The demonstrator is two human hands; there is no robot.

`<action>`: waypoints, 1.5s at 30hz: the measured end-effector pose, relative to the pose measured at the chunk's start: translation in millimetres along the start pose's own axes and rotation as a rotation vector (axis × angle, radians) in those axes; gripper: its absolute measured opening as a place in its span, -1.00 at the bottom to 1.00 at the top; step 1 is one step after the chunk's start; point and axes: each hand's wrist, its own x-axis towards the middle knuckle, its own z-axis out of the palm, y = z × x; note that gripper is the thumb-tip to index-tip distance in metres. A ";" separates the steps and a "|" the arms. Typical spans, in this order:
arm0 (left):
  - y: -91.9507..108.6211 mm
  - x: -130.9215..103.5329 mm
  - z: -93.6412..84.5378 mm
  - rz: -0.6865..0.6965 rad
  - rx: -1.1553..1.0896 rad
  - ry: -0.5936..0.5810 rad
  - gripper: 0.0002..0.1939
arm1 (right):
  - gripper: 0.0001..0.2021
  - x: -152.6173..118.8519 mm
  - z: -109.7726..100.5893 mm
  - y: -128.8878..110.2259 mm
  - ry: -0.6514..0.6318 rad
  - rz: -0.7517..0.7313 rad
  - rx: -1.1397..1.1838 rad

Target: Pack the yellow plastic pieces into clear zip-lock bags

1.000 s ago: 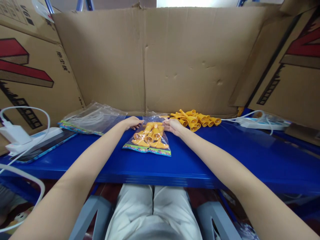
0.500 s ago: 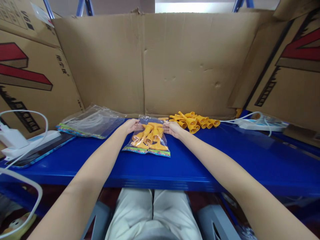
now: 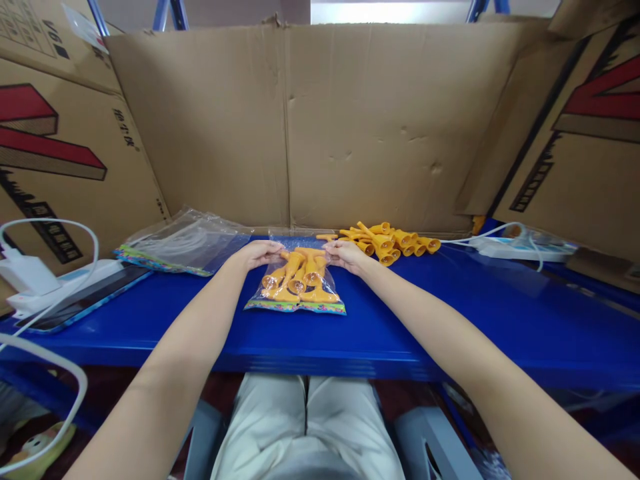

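A clear plastic bag (image 3: 280, 306) with a colourful printed strip along its near edge lies on the blue table. Inside it are several yellow-orange plastic pieces with flared, horn-like ends (image 3: 297, 283). My left hand (image 3: 263, 253) pinches the bag's left side near its far end. On the opposite side, my right hand (image 3: 345, 255) grips the bag between thumb and fingers. Just beyond my right hand lies a loose pile of the same yellow-orange pieces (image 3: 384, 241).
More clear bags (image 3: 185, 243) lie to the left. Beside them are a phone (image 3: 85, 300) and a white power strip (image 3: 95, 272) with a charger and cable. Another power strip (image 3: 523, 250) sits at the right. Cardboard (image 3: 380, 127) walls off the back; large boxes flank the table.
My hands have shifted their hold on the bag's sides, the fingers now pinching. The bag is spread flatter and its printed edge is straighter.
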 end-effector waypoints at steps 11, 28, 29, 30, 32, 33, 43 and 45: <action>2.0 -7.4 5.2 0.058 0.144 0.059 -0.78 | -0.72 6.0 -6.8 2.0 -0.061 -0.121 -0.144; 3.8 -2.0 11.5 0.900 1.043 0.172 -0.79 | -0.81 3.2 -3.4 -15.3 -0.003 -0.356 -0.578; 3.7 -2.2 12.0 0.922 1.037 0.174 -0.79 | -0.85 3.6 -2.3 -20.9 -0.038 -0.331 -0.610; 3.5 -2.7 12.7 0.942 1.029 0.179 -0.79 | -0.85 4.5 -1.2 -27.5 -0.095 -0.290 -0.647; 3.4 -4.4 14.5 0.981 1.011 0.191 -0.78 | -0.79 8.0 1.2 -41.3 -0.231 -0.191 -0.730; 3.6 -5.6 15.6 1.001 1.001 0.200 -0.78 | -0.76 10.7 2.7 -47.6 -0.296 -0.143 -0.759; 7.4 -14.2 21.0 1.132 0.988 0.279 -0.77 | -0.76 43.1 22.2 -39.9 -0.766 0.306 -0.469; 7.5 -14.6 22.4 1.125 0.998 0.279 -0.77 | -0.81 42.7 23.2 -34.6 -0.752 0.336 -0.412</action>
